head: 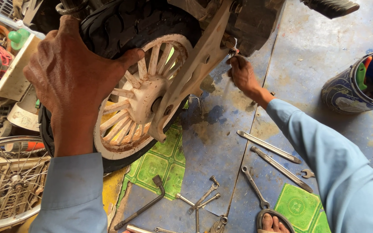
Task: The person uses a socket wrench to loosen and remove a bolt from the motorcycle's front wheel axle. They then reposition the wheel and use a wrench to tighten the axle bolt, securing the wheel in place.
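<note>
The right hand (243, 74) closes on something too small to identify beneath the motorcycle frame. The tyre (109, 26) runs off the top edge, and the left hand (67, 77) covers part of it.
</note>
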